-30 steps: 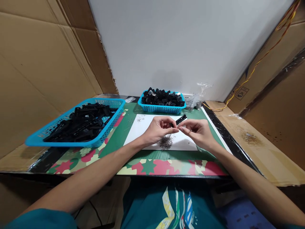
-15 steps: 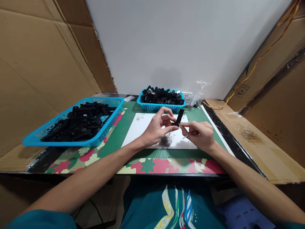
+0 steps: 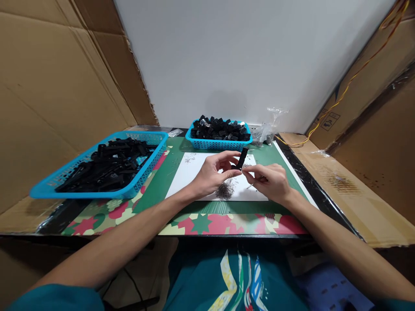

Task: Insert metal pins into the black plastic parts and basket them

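1. The black part (image 3: pixel 243 159) is held at two o'clock of the left hand (image 3: pixel 212 172), between thumb and fingers.
2. A thin metal rod (image 3: pixel 249 186) is held in the right hand (image 3: pixel 272 181), fingertips close together at the part's lower end.
3. The part is judged light, stiff, perhaps slippery; its edges are best gripped.

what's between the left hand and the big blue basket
From the left hand to the basket, the head view shows white sheet, green mat, then a patterned strip.
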A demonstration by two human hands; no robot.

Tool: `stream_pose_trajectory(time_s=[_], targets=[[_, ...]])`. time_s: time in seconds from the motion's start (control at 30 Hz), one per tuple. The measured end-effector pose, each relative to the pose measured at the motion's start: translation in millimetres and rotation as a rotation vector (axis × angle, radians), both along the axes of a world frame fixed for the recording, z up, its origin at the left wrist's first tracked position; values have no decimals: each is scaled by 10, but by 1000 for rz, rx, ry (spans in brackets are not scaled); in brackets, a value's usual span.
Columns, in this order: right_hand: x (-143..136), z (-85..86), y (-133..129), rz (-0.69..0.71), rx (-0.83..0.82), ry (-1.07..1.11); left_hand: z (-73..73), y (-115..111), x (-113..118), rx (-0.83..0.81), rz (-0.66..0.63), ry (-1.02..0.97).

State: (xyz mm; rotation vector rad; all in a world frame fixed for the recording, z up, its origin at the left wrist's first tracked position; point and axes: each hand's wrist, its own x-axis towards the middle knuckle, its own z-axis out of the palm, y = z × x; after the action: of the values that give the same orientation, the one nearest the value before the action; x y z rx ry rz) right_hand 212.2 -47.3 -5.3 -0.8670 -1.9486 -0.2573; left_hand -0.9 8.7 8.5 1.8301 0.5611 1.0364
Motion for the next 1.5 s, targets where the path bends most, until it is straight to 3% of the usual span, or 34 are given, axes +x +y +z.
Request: stream_pose_trajectory(time_s=[0.17, 0.37, 0.6, 0.73, 1.0, 1.13, 1.3, 1.5], targets=[[21, 26, 10, 96, -151, 48, -25, 36, -25, -3, 26, 23], [30, 87, 0, 157, -269, 182, 32, 25, -18, -95, -133, 40], [87, 76, 26, 135, -243, 166, 44, 22, -17, -138, -194, 111], [123, 82, 40, 102, -278, 121, 28, 5, -1, -54, -136, 175], [222, 92, 82, 82, -477, 66, -56, -36, 41, 312, 165, 278], [300, 141, 66, 114, -538, 31, -121, -61, 76, 384, 197, 304], [405, 220, 86, 49, -461, 92, -140, -81, 129, 401, 169, 410], [377, 167, 172, 69, -444, 99, -161, -90, 152, 457, 199, 508]])
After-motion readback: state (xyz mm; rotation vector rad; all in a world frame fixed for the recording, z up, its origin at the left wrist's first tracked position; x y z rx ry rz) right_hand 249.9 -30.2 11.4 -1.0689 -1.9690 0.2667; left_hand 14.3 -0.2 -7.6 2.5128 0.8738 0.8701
